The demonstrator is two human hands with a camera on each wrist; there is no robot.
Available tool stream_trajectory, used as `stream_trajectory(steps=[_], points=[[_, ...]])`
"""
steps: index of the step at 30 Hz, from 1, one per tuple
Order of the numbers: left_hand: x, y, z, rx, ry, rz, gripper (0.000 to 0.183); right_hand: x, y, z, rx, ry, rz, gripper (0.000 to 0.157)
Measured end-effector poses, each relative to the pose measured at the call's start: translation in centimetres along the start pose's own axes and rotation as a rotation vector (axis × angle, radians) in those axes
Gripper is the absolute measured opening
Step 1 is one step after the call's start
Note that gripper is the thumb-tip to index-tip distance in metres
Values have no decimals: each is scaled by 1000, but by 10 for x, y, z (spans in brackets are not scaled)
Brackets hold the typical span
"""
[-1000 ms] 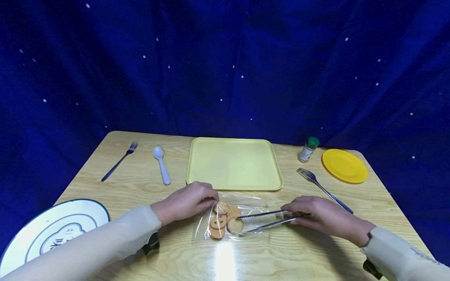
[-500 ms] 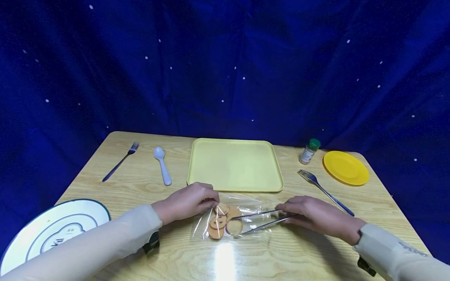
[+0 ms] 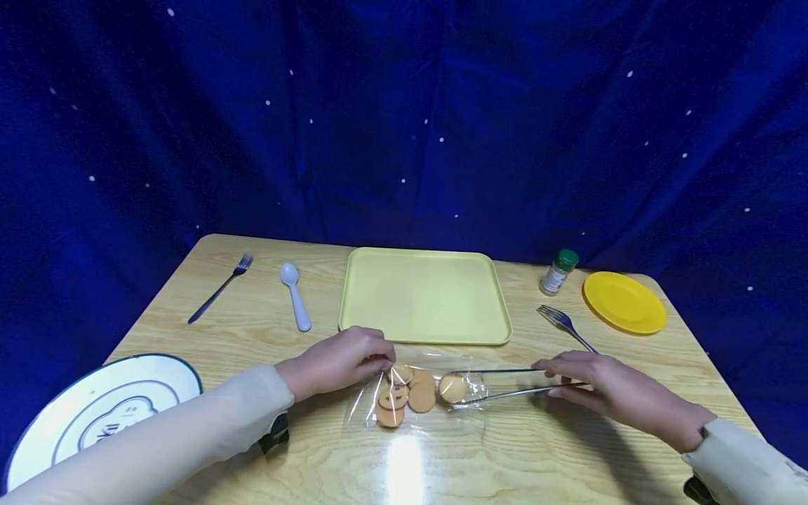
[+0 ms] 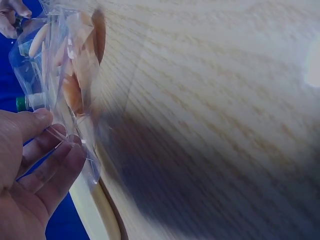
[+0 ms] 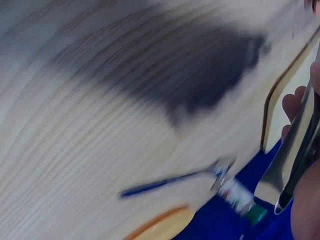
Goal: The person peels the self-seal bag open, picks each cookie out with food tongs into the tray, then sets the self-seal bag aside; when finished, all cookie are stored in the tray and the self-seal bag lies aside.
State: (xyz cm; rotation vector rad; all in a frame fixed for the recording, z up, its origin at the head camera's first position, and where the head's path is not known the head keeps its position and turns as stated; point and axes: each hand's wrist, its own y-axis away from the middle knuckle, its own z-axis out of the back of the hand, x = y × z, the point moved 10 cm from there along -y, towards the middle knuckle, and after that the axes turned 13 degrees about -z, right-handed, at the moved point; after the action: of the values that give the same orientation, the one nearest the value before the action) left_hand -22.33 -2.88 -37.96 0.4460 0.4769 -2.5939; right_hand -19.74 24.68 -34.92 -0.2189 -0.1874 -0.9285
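Observation:
My left hand pinches the closed-end side of a clear plastic bag lying on the table; the left wrist view shows thumb and fingertips on the film. Several round cookies lie inside, some overlapping, one with a face. In my right hand are metal tongs, their two arms reaching into the bag's right end. One round cookie sits between the tong tips, apart from the others and near the bag's mouth. The right wrist view catches the tongs' rear end beside my fingers.
Behind the bag lies a pale yellow tray. A fork and a spoon are at left, above a white plate. To the right are another fork, a green-capped shaker and a yellow plate.
The right hand has drawn the tongs to the right, and one cookie has slid with them away from the others toward the bag's right end. The left hand stays put on the bag.

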Motion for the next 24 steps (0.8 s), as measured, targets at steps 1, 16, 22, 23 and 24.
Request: stream_trajectory(steps=[1,16,22,23,24], points=[[0,0,0,0,2,0,9,-5,4,4,-17,13,-16,38],[0,4,1,-20,18,6,9,-48,-31,35,-106,-87,-204,29],[1,5,-2,-28,21,5,9,-21,-111,4,-13,-118,-210,38],[1,5,-2,-29,21,4,9,-16,-123,-1,2,-118,-211,39],[1,5,-3,-31,20,5,9,-12,-135,-7,21,-119,-215,40]])
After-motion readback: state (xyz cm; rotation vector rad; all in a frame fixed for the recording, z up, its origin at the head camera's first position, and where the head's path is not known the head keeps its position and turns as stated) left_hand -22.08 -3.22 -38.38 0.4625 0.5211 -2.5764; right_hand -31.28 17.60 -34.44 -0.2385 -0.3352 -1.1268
